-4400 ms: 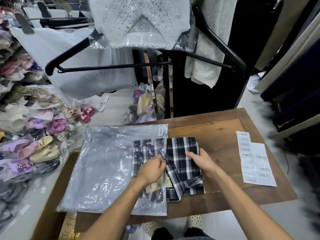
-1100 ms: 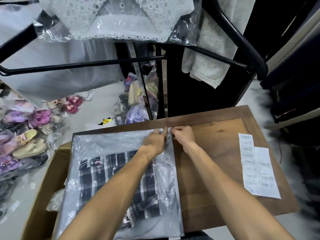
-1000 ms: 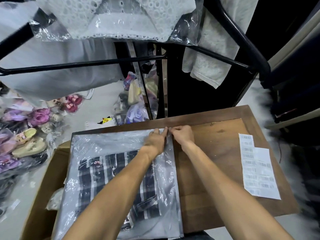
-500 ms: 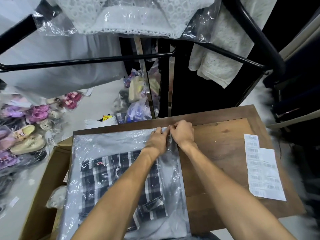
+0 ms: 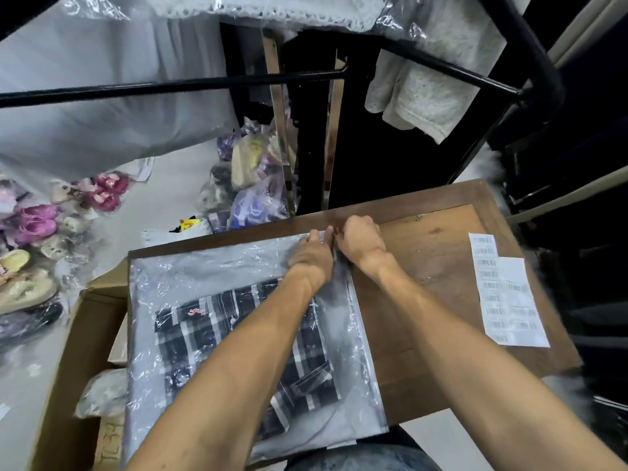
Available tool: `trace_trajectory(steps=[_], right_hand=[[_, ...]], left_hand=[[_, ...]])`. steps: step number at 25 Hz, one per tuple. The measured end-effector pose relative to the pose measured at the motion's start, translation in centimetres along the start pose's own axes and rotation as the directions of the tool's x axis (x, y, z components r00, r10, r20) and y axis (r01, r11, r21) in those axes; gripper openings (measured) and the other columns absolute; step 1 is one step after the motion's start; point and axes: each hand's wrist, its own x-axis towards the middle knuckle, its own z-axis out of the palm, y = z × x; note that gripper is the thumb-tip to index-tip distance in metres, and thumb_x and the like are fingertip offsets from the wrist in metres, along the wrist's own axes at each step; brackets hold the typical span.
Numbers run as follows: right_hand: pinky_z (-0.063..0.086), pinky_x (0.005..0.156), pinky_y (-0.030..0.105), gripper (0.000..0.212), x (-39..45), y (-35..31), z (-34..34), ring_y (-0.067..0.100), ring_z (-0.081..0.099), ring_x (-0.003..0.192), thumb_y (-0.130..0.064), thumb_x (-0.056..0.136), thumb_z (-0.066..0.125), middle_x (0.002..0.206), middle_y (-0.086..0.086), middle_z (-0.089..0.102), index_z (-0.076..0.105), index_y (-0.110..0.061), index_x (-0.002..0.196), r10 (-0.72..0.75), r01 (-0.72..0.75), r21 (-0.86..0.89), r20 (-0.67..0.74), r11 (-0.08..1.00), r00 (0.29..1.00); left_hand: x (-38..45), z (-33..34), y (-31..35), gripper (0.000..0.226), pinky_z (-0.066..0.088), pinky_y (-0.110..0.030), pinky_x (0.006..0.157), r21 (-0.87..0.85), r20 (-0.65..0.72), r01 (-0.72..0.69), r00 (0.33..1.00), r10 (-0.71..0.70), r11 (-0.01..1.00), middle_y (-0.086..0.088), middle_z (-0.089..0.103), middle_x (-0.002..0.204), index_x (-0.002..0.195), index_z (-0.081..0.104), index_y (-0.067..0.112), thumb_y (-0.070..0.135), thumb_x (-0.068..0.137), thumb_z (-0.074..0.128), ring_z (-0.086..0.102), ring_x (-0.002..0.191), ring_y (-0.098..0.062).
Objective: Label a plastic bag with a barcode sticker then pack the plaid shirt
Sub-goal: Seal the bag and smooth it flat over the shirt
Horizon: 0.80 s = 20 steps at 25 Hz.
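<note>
Both hands, the left hand (image 5: 312, 258) and right hand (image 5: 360, 241), pinched the far right corner of the clear plastic bag (image 5: 221, 266). The plaid shirt (image 5: 210, 338) lay inside it on the wooden worktop (image 5: 431, 253), barcode sticker sheets (image 5: 506, 297) well to the right.

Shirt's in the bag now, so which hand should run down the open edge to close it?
Probably the right hand. It pinches the plastic bag at the open edge's far corner, on the bare table side; the left hand rests on the bag, holding it.
</note>
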Motion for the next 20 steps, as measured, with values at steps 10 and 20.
trace_trajectory(steps=[10, 20], right_hand=[[0.054, 0.08, 0.042, 0.031, -5.0, 1.6, 1.4, 0.046, 0.068, 0.098, -0.026, 0.096, 0.058, 0.102, 0.027, 0.072, 0.071, 0.001, 0.1, 0.055, -0.058, 0.052, 0.067, 0.997, 0.996], [0.048, 0.093, 0.043, 0.027, -11.2, 4.1, 5.1, 0.036, 0.062, 0.107, -0.021, 0.102, 0.049, 0.114, 0.018, 0.066, 0.063, 0.0, 0.112, -0.062, 0.062, -0.003, -0.045, 0.998, 0.997]], left_hand=[[-0.9, -0.3, 0.5, 0.092, 0.03, -0.051, 0.122, -0.016, 0.031, -0.065, 0.997, 0.065, 0.998, -0.012, -0.003, 0.169, 0.162, -0.008, 0.025, -0.016, 0.093, 0.037, 0.011, 0.155, -0.041], [-1.0, 0.1, -0.5, 0.08, 0.034, -0.048, 0.119, -0.109, 0.024, -0.079, 0.996, 0.082, 0.991, -0.01, 0.008, 0.164, 0.161, -0.006, 0.031, 0.01, 0.103, 0.044, 0.021, 0.15, -0.038]])
